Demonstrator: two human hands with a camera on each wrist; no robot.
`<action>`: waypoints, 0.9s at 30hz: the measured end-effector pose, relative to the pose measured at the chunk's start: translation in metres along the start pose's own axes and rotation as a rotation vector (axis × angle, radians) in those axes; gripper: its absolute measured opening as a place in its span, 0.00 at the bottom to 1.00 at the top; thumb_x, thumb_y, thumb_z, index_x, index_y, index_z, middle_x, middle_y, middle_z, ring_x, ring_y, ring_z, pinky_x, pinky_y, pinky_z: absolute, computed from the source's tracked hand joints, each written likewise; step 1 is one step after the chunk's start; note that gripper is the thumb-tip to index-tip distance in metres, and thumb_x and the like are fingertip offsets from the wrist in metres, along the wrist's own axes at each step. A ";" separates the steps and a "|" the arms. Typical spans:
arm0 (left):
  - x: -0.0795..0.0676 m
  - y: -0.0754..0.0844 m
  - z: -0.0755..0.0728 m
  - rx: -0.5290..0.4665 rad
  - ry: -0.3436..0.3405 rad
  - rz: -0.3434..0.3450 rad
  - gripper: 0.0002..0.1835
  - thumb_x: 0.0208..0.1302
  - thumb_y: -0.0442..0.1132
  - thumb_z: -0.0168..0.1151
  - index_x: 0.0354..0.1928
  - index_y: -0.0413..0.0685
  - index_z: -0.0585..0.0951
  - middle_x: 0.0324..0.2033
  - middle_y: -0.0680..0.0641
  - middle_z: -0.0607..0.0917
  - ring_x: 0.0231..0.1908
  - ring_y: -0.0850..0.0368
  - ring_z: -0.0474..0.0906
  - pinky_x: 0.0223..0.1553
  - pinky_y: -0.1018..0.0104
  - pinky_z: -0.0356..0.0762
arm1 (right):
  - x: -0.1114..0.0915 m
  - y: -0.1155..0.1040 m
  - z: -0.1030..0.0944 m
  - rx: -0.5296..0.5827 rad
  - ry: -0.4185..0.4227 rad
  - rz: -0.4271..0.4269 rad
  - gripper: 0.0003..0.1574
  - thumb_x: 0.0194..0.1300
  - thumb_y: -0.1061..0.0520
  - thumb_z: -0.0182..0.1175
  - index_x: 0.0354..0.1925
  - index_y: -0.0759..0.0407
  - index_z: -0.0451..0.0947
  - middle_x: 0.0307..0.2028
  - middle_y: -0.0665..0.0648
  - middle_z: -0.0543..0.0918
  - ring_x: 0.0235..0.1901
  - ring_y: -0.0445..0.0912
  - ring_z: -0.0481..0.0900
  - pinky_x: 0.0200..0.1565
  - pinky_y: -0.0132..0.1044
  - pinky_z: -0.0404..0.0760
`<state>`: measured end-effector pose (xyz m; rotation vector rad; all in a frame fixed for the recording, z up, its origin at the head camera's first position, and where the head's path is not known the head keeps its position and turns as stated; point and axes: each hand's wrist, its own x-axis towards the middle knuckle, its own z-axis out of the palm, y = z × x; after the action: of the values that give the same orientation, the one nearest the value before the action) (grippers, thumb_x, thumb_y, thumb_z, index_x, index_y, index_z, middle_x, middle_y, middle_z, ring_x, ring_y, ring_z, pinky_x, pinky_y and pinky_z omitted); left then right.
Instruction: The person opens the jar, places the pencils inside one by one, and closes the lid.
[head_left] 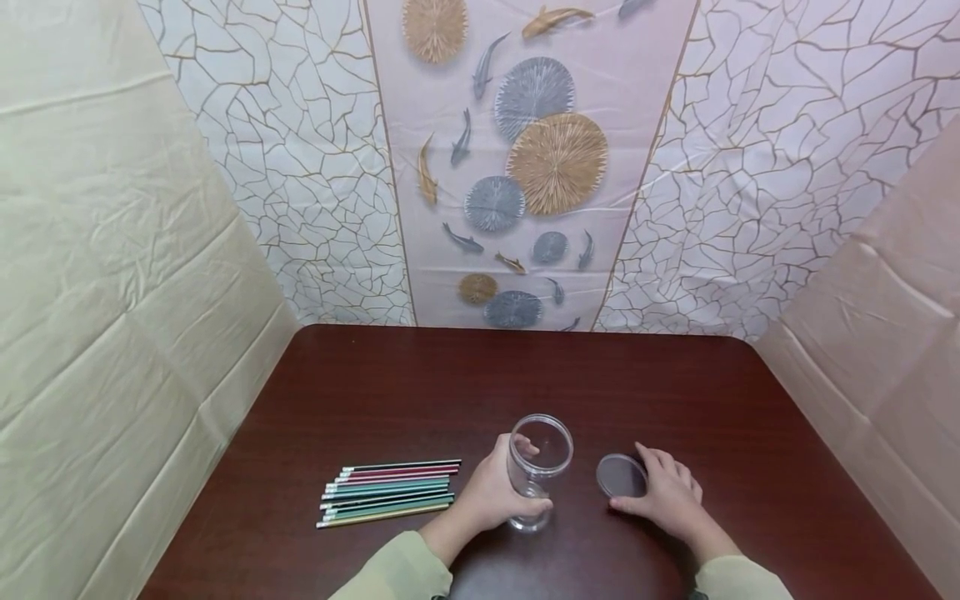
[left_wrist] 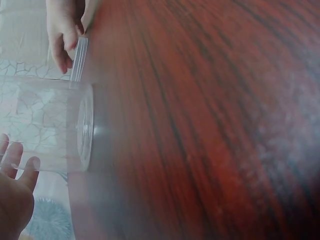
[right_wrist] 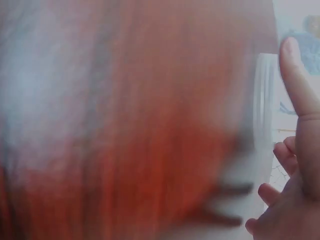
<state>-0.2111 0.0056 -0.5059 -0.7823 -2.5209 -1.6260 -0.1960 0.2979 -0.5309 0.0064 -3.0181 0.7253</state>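
My left hand [head_left: 491, 493] grips a clear plastic jar [head_left: 534, 490], its fingers and thumb spread around the wall. The jar stands upright with its round mouth uncovered at the top. Its see-through base [left_wrist: 86, 127] shows close to the tabletop in the left wrist view. To the right, a round clear lid [head_left: 621, 477] lies low over the table. Around the lid's near right side is my right hand [head_left: 672, 500], thumb and fingers spread wide. Seen from the right wrist, the straight thumb [right_wrist: 295, 75] reaches beside the ridged lid edge [right_wrist: 262, 105].
Several pencils [head_left: 390, 493] in black, red, green and gold lie side by side left of the jar, white erasers toward the left. The dark red wooden table [head_left: 450, 375] runs back to a patterned cloth wall [head_left: 502, 275]. Pale cloth hangs on both sides.
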 end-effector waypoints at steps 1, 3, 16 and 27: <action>0.000 0.000 0.000 -0.002 -0.001 0.000 0.40 0.36 0.45 0.79 0.52 0.52 0.66 0.46 0.58 0.78 0.45 0.65 0.76 0.49 0.67 0.71 | 0.000 -0.001 -0.002 0.009 0.002 0.005 0.71 0.36 0.26 0.69 0.67 0.62 0.56 0.60 0.70 0.61 0.57 0.72 0.55 0.48 0.71 0.53; 0.000 0.000 0.000 -0.003 -0.003 -0.003 0.40 0.36 0.46 0.79 0.52 0.53 0.66 0.46 0.58 0.78 0.45 0.65 0.76 0.48 0.67 0.71 | 0.002 -0.005 -0.006 0.038 0.010 0.010 0.70 0.38 0.28 0.70 0.68 0.63 0.55 0.60 0.70 0.60 0.57 0.73 0.55 0.48 0.70 0.54; -0.002 -0.002 0.001 -0.007 0.007 0.012 0.40 0.35 0.44 0.80 0.52 0.50 0.67 0.46 0.56 0.79 0.44 0.65 0.76 0.47 0.67 0.72 | 0.005 -0.049 -0.025 0.246 0.075 -0.146 0.54 0.47 0.46 0.72 0.65 0.65 0.58 0.59 0.70 0.62 0.55 0.67 0.58 0.48 0.63 0.61; -0.002 -0.005 0.002 -0.001 -0.001 0.001 0.40 0.35 0.46 0.79 0.52 0.52 0.67 0.46 0.53 0.80 0.43 0.65 0.76 0.46 0.67 0.72 | -0.004 -0.090 -0.036 0.446 0.076 -0.399 0.54 0.44 0.53 0.74 0.65 0.61 0.60 0.60 0.59 0.66 0.58 0.51 0.63 0.55 0.45 0.65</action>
<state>-0.2110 0.0047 -0.5117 -0.7846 -2.5194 -1.6277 -0.1893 0.2339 -0.4583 0.5567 -2.5895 1.2798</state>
